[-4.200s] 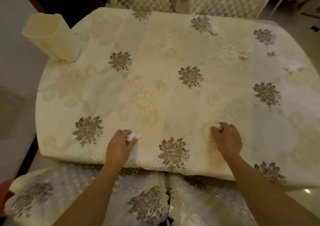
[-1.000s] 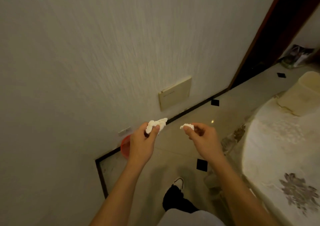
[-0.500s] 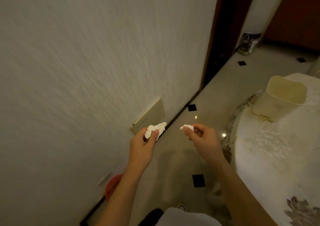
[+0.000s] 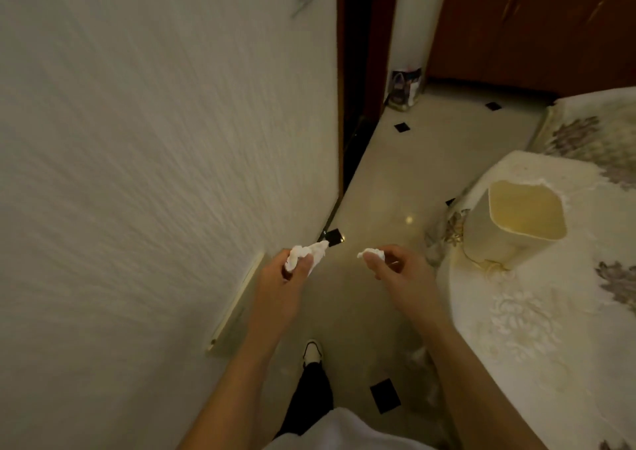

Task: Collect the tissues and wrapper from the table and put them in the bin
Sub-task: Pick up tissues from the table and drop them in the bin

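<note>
1. The left hand (image 4: pixel 280 286) pinches a crumpled white tissue wad (image 4: pixel 306 255) between thumb and fingers.
2. The right hand (image 4: pixel 401 275) pinches a smaller white tissue scrap (image 4: pixel 371 253) at its fingertips.
3. At two o'clock, a cream square plastic bin (image 4: pixel 509 232) stands upright on the floral-clothed table (image 4: pixel 550 329).
4. At nine o'clock, a white textured wall (image 4: pixel 155 157).

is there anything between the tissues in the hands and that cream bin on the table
Nothing visible. The left hand pinches one crumpled tissue and the right hand a smaller tissue, both over bare floor. The open-topped cream bin stands to their right on the table's corner, its mouth uncovered, with only open air between.
</note>
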A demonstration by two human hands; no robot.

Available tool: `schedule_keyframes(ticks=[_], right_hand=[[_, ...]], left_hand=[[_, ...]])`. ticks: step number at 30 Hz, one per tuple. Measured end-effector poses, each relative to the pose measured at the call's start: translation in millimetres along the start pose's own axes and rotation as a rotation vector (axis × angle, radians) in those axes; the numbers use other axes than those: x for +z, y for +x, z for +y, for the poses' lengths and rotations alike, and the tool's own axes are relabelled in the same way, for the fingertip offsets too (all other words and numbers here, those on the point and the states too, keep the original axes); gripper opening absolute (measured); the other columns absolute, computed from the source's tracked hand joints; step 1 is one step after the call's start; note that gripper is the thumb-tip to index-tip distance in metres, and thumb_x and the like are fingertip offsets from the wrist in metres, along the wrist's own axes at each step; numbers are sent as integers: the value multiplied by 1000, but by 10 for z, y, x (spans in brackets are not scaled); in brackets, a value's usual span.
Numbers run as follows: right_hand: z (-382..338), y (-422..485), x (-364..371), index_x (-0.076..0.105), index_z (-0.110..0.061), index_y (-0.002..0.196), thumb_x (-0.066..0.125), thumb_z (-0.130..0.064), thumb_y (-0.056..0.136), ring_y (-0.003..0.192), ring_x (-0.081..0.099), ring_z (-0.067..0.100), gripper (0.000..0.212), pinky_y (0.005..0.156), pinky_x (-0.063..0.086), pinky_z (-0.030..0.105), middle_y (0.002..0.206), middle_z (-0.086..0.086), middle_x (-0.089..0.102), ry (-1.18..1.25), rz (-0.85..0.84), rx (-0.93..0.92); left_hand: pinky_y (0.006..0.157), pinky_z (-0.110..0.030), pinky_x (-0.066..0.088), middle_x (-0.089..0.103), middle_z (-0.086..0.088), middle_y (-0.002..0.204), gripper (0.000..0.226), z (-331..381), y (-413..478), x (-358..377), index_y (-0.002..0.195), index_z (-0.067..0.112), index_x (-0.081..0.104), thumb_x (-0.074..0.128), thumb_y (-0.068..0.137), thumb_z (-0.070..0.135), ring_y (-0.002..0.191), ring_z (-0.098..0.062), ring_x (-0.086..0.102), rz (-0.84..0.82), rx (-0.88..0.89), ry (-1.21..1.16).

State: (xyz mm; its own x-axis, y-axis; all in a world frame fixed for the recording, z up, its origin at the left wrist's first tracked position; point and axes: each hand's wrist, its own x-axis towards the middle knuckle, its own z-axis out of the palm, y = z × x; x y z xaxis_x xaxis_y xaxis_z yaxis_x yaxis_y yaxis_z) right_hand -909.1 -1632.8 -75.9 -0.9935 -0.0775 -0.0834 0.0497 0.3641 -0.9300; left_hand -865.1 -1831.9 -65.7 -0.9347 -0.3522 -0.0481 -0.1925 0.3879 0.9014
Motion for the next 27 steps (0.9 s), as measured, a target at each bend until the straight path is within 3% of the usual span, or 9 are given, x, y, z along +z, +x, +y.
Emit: schedule_keyframes(ticks=[3,5,12,16,20,23,27], right_hand=[[-159,498,105,72,-36,94,64,-43,91,77,65,0,11,65,48,17,81,-15,71,-12,92,7],[-277,824,196,70,-38,92,63,-44,90,76,65,0,9,64,48,18,80,-15,70,-25,123,16],[-424,1690,422,71,-23,106,63,-44,90,83,67,8,28,71,56,27,93,-10,71,-39,215,97],[-371,1951,354,73,-26,99,63,-48,88,76,67,5,26,62,50,20,83,-11,71,8,279,130],[-293,2296,206,71,-32,90,67,-47,87,74,68,13,16,65,56,31,78,-6,70,46,351,188],[-190,2637,77,71,-31,81,68,-49,84,72,67,17,18,62,54,33,73,-4,69,82,401,209],[-26,3189,-156,73,-29,89,67,-49,85,75,68,13,21,64,55,31,77,-6,70,106,441,222]], left_hand=[[57,-28,44,61,-9,72,24,56,684,-77,85,11,64,59,94,33,63,-13,53,-38,54,7],[55,-25,43,60,-13,71,28,106,1109,-95,84,7,62,60,94,33,61,-13,51,-73,69,-22],[52,-13,41,57,2,66,26,215,2244,93,81,11,61,60,94,33,56,-1,50,-214,91,-52],[53,-12,43,57,9,63,25,282,2686,313,80,11,62,60,94,32,57,1,52,-283,97,-83],[57,-19,46,58,9,64,25,358,3101,614,82,12,64,60,93,34,60,-4,54,-351,85,-86],[53,-14,45,60,15,60,21,463,3451,900,78,20,64,60,93,34,57,1,54,-383,90,-94],[50,-12,44,59,16,58,23,658,3965,1327,76,21,62,59,94,35,53,2,52,-432,128,-65]])
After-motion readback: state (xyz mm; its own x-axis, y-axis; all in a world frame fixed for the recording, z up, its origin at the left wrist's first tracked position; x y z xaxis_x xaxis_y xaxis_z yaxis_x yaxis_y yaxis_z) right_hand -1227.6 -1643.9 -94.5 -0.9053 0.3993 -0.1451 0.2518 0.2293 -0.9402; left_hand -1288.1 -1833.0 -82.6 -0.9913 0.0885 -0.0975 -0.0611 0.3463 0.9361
